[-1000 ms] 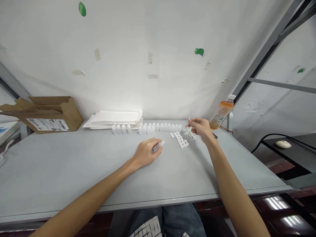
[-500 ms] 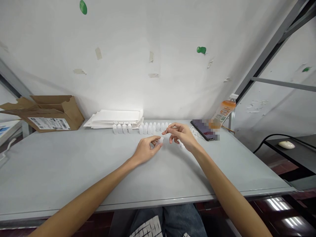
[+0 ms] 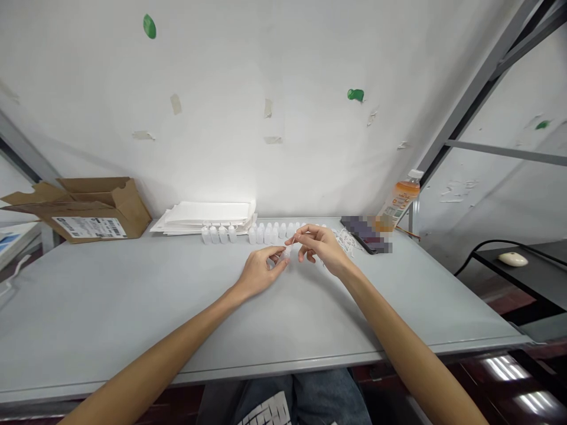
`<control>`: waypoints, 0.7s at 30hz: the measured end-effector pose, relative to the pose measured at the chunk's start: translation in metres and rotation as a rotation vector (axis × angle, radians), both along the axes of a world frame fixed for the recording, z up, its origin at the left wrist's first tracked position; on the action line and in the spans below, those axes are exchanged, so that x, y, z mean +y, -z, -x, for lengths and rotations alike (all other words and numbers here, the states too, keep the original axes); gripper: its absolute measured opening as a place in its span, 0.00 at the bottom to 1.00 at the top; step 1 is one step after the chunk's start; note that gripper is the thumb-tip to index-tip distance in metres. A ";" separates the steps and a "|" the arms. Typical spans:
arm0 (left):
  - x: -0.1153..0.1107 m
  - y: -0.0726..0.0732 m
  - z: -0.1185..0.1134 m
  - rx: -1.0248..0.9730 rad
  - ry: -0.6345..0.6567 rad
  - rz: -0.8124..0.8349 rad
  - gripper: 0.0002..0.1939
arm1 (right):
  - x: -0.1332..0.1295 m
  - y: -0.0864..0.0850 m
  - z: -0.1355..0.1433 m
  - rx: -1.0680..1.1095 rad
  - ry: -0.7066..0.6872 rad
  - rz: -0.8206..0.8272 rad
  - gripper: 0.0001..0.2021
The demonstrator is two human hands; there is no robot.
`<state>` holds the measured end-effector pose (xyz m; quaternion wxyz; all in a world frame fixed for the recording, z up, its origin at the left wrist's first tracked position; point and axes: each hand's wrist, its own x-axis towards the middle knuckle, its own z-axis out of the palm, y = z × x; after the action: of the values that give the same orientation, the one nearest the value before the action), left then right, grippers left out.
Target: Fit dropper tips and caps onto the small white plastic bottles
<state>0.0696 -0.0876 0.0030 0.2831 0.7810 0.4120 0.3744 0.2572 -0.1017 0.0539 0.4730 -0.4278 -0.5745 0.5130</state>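
My left hand (image 3: 260, 269) is closed around a small translucent plastic dropper bottle (image 3: 287, 253), thumb and fingers gripping its sides, its neck tilted slightly up. Just above the bottle's neck, my right hand (image 3: 322, 248) pinches something tiny and pale between thumb and fingertips; its kind is too small to tell. The other right fingers curl loosely below. Behind my hands stand several similar bottles (image 3: 268, 234) without visible caps, partly hidden by my right hand. Farther left, a short row of bottles (image 3: 219, 235) has pointed tops fitted.
Small white pieces (image 3: 348, 242) lie heaped beside a dark phone (image 3: 365, 235) at the right. A drink bottle (image 3: 400, 200) leans behind it. White sheets (image 3: 204, 215) are stacked against the wall, and an open cardboard box (image 3: 100, 209) stands at the left.
My right hand has moved slightly left, bringing its pinched fingertips closer to the neck of the dropper bottle. My left hand keeps its hold. The view has tilted a little.
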 end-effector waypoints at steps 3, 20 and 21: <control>0.000 -0.001 -0.001 -0.007 0.004 -0.003 0.17 | 0.000 0.000 0.001 0.021 0.000 0.007 0.15; -0.003 -0.004 -0.002 -0.081 -0.008 0.007 0.21 | 0.001 0.004 0.002 -0.069 0.022 -0.046 0.14; -0.003 -0.005 -0.002 -0.084 -0.011 0.006 0.21 | 0.001 0.004 0.002 -0.084 0.027 -0.051 0.14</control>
<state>0.0712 -0.0906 0.0076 0.3002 0.7617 0.4049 0.4070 0.2557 -0.1008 0.0501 0.4659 -0.4446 -0.6009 0.4734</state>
